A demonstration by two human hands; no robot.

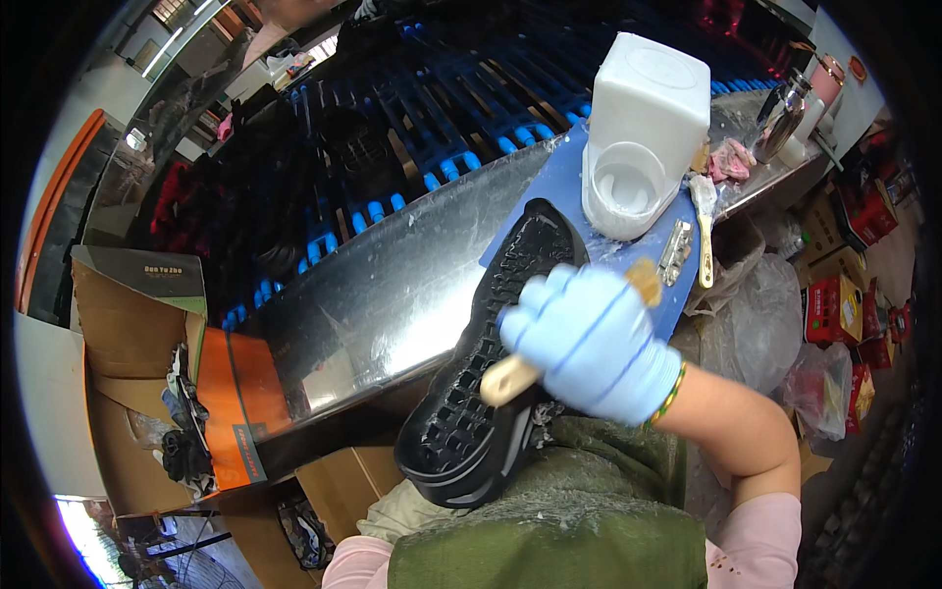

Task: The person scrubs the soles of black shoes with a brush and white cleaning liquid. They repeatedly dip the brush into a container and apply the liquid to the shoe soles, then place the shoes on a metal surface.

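My right hand (589, 344), in a light blue glove, is closed around a brush with a pale wooden handle (508, 381). Its tan bristles (645, 282) stick out on the far side of the fist. Just beneath the hand, a black shoe sole (471, 388) lies tilted, its cavity of small square cells facing up. The sole's near end reaches over my lap, and its far end rests near a blue sheet (559, 187). My left hand is out of sight; only a bit of pink sleeve (355, 564) shows on that side.
A white plastic container with an open cup front (653, 128) stands on the metal ledge (392, 304). Right of it lie a second brush (705, 240) and a silvery strip (675, 253). Behind runs a conveyor with blue rollers (451, 165). An open cardboard box (137, 363) stands left.
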